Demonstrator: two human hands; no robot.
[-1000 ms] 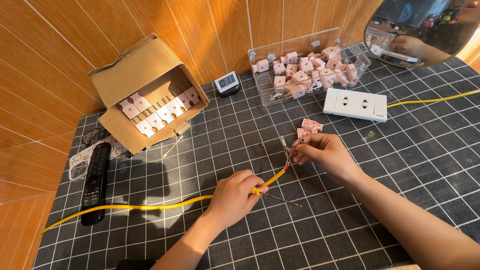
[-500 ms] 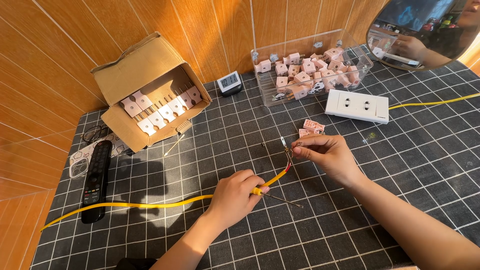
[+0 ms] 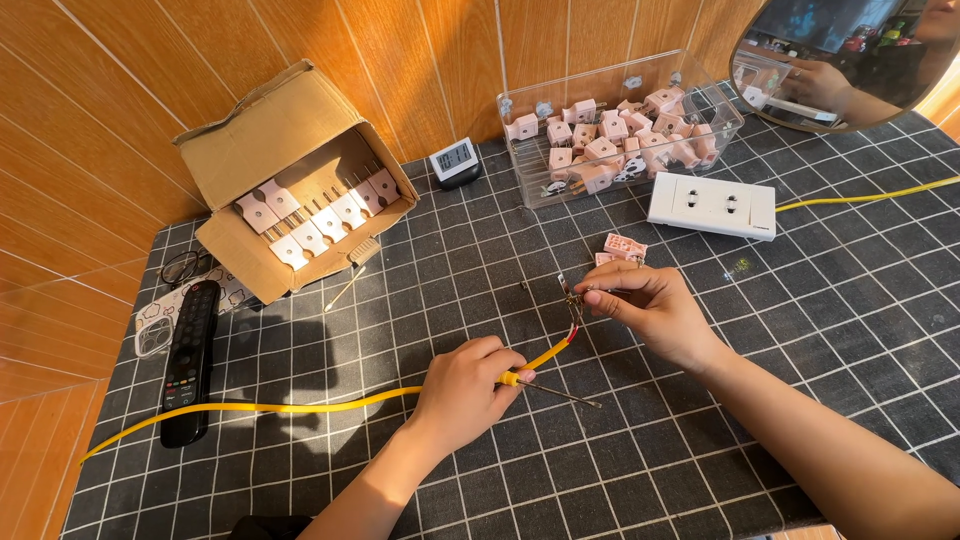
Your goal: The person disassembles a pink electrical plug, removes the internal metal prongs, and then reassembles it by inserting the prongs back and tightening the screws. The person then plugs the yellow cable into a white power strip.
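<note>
My left hand (image 3: 468, 388) pinches a yellow cable (image 3: 290, 407) near its stripped end, where a red inner wire (image 3: 574, 334) sticks out. My right hand (image 3: 648, 304) grips a small metal contact piece (image 3: 569, 293) at the tip of that wire, just above the gridded mat. A thin screwdriver shaft (image 3: 560, 394) lies on the mat beneath my left hand. Open pink plug halves (image 3: 622, 246) rest just behind my right hand.
A cardboard box (image 3: 290, 180) of pink plugs sits back left, a clear bin (image 3: 620, 125) of pink plugs back centre. A white socket strip (image 3: 712, 205) with a yellow cord lies to the right. A black remote (image 3: 189, 360), glasses, a small clock (image 3: 455, 162) and a mirror (image 3: 840, 50) surround them.
Both hands hold nearly the same places. My right hand's fingers have shifted slightly on the wire tip.
</note>
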